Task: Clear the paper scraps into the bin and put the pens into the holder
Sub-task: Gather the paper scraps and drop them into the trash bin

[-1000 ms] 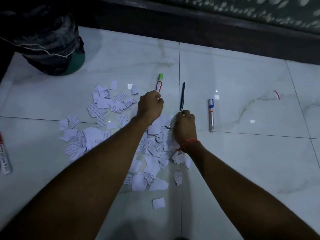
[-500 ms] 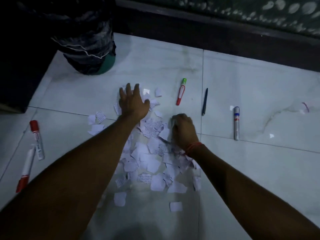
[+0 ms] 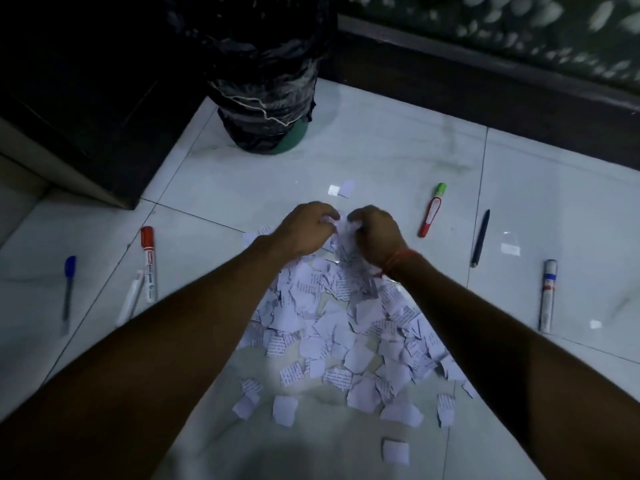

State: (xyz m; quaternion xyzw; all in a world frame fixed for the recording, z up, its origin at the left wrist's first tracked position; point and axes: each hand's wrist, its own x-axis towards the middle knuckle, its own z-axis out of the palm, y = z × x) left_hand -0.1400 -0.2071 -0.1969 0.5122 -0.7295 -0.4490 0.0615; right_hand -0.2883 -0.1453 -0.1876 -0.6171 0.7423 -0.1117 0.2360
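Note:
A heap of torn printed paper scraps lies on the white tiled floor between my forearms. My left hand and my right hand meet at the far end of the heap, both closed around a bunch of scraps. The bin, lined with a black bag, stands behind them. Pens lie around: a red marker, a white pen and a blue-capped pen on the left; a green-capped red pen, a dark pen and a blue-banded marker on the right.
Two stray scraps lie beyond my hands toward the bin, others at the right. A dark cabinet fills the upper left. A dark skirting runs along the patterned wall behind. No pen holder is in view.
My left hand swept right from the spread scraps and closed against my right hand; both now bunch scraps. The heap is gathered tighter. The view has swung left, showing more pens at left.

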